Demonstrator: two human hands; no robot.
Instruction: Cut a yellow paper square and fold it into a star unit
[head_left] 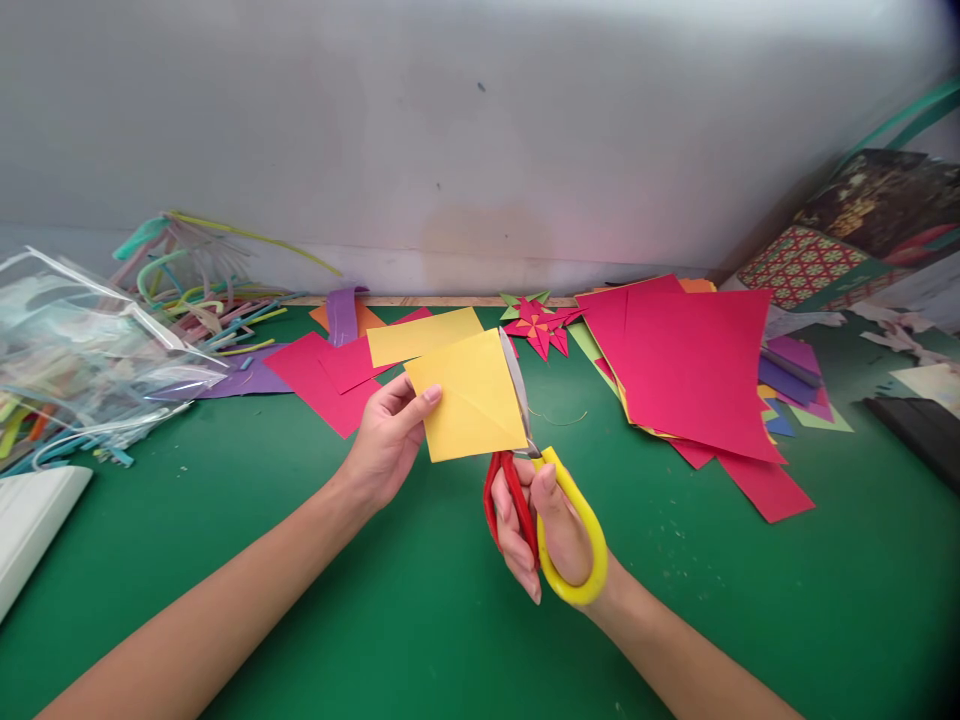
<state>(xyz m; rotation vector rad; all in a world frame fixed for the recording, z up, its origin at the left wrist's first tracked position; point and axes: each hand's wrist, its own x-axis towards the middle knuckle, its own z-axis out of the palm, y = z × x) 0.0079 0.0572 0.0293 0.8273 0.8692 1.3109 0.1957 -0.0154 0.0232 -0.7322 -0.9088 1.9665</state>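
A yellow square of paper (472,405) with a faint diagonal crease is pinched at its left side by my left hand (390,435), thumb on top. My right hand (551,520) is closed round the handles of a pair of scissors (574,540), one red and one yellow. The scissors' blades lie along the right edge of the square; part of one blade is hidden behind the paper. Just behind the square, another yellow piece of paper (424,337) lies on red sheets (315,385).
Red paper sheets (682,370) are stacked at right, near a folded paper flower (536,325). At left lie a clear plastic bag (82,330) and several pipe cleaners (225,305). A dark flat object (919,435) rests at far right on the green table (420,600). A wall stands behind.
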